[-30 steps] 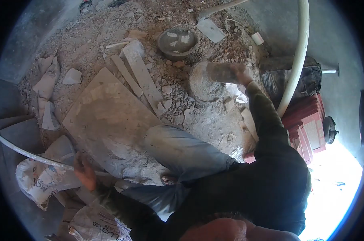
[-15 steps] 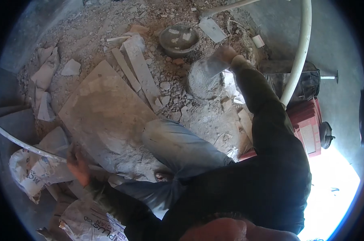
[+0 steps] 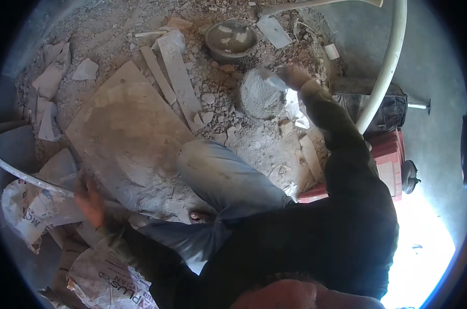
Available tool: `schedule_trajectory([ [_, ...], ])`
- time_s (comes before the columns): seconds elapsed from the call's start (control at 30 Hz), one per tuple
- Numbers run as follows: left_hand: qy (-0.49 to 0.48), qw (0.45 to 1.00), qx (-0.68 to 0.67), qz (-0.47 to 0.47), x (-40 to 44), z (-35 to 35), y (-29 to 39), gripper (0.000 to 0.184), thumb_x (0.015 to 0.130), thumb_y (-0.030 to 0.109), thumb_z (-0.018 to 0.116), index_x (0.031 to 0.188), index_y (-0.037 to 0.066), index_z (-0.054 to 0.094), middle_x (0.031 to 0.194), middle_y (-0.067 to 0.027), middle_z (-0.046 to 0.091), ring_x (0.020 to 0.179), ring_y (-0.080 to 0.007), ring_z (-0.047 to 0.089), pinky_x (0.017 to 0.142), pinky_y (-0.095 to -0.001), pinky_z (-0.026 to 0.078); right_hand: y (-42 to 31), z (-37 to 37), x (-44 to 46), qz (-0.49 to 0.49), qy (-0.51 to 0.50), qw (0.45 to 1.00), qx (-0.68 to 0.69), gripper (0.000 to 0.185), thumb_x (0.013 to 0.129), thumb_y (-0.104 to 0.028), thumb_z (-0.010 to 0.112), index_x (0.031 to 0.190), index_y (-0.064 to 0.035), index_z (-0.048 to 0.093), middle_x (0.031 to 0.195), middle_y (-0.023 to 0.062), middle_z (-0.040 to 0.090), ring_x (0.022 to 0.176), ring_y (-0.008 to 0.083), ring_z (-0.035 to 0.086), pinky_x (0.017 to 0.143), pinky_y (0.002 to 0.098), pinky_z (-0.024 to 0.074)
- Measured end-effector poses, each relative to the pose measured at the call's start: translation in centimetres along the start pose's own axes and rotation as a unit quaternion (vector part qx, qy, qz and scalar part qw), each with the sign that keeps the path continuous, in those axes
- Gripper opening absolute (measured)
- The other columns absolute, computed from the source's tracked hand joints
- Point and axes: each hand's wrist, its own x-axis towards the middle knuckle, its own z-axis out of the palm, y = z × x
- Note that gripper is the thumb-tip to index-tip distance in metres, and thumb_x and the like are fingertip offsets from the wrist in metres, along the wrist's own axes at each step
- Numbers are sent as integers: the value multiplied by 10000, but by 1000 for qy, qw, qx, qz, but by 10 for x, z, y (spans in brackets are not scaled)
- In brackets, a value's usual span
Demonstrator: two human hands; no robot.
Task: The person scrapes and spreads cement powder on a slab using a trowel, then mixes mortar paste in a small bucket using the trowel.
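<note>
My right hand (image 3: 295, 77) is closed around a trowel (image 3: 272, 79), its handle hidden in the fist. The blade, partly smeared by motion, is at the top edge of a rounded grey mass of mortar or powder (image 3: 262, 100); I cannot tell whether a bucket is around it. On the left, my left hand (image 3: 90, 203) has its fingers stretched out and seems to hold nothing. It lies over a pale rod or pipe (image 3: 30, 178), beside a printed white bag (image 3: 32, 216). A large dusty square board or tile (image 3: 125, 110) lies in front of my knee.
A round dark basin (image 3: 231, 41) stands on the rubble, beside a hoe-like tool (image 3: 274, 32). Pale strips (image 3: 179, 77) lie near the board. A thick pale pipe (image 3: 385, 67), a black bag (image 3: 388, 105) and a red crate-like object (image 3: 388, 159) are on the right. Another printed sack (image 3: 110, 278) lies lower left.
The trowel blade has turned from broad side to nearly edge-on at the grey mass. The whole view has shifted slightly; my left hand stays by the rod.
</note>
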Motion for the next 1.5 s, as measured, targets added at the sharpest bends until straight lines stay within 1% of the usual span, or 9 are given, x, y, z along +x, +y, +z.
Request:
schedule_trajectory([
  [0.17, 8, 999, -28, -38, -7, -9, 16, 361, 875, 93, 503, 1202, -52, 551, 1032, -154, 634, 949, -207, 599, 826, -318, 473, -26, 4, -49, 3, -15, 993, 118, 227, 868, -291, 572, 818, -80, 640, 735, 158, 611, 681, 383, 596, 622, 458, 488],
  [0.27, 30, 999, -30, -4, -5, -6, 10, 366, 868, 128, 533, 1188, -47, 559, 950, -95, 628, 810, -148, 551, 708, -276, 456, -49, -13, -59, -53, 7, 989, 141, 255, 865, -317, 567, 826, -88, 673, 738, 159, 634, 689, 366, 620, 640, 476, 492],
  [0.5, 9, 998, -61, 9, -6, -9, 1, 376, 872, 107, 545, 1220, -35, 537, 965, -98, 628, 839, -148, 558, 728, -271, 458, -81, -56, -62, 65, 139, 948, 279, 239, 875, -274, 595, 837, -49, 665, 694, 175, 624, 622, 358, 623, 541, 423, 492],
  [0.63, -3, 999, -45, 1, -12, -14, 24, 371, 878, 80, 529, 1230, -37, 525, 983, -108, 628, 895, -160, 571, 782, -276, 461, -136, -7, -42, 88, 118, 877, 458, 260, 912, -248, 581, 897, -11, 686, 816, 130, 682, 687, 198, 642, 623, 321, 523],
  [0.7, 7, 999, -39, 22, -16, -12, 30, 363, 863, 63, 517, 1211, -41, 531, 970, -122, 635, 889, -178, 586, 784, -287, 466, -189, 35, -25, 107, 12, 709, 697, 282, 919, -269, 588, 941, -6, 686, 847, 30, 672, 775, 116, 590, 717, 301, 497],
  [0.87, 50, 997, -33, 50, -31, -14, 53, 307, 820, 46, 519, 1113, -29, 570, 871, -141, 661, 800, -202, 622, 737, -318, 483, -299, 89, 14, 83, -81, 696, 709, 313, 930, -272, 572, 1042, 8, 656, 972, 35, 661, 871, 128, 579, 777, 305, 480],
  [0.97, 53, 999, -8, 2, -45, -23, 70, 300, 810, 46, 534, 1099, -18, 580, 850, -142, 664, 765, -217, 628, 717, -318, 486, -328, 103, 30, 57, -130, 567, 811, 354, 935, -293, 559, 1072, 23, 638, 1007, 34, 649, 907, 129, 574, 812, 305, 467],
  [1.37, 54, 998, 22, -15, -66, -34, 86, 309, 785, 13, 581, 1093, -11, 593, 867, -139, 662, 738, -220, 622, 689, -319, 481, -410, 145, 89, 142, -229, 614, 742, 381, 961, -326, 455, 1122, -15, 607, 1066, 60, 636, 969, 158, 586, 842, 309, 462],
  [1.5, 32, 999, 11, -6, -75, -32, 89, 327, 789, 0, 577, 1115, -15, 588, 868, -152, 652, 746, -229, 611, 703, -326, 479, -461, 166, 110, -78, -168, 628, 755, 430, 1003, -274, 358, 1319, -4, 469, 1291, 95, 524, 1162, 197, 491, 1014, 344, 372],
])
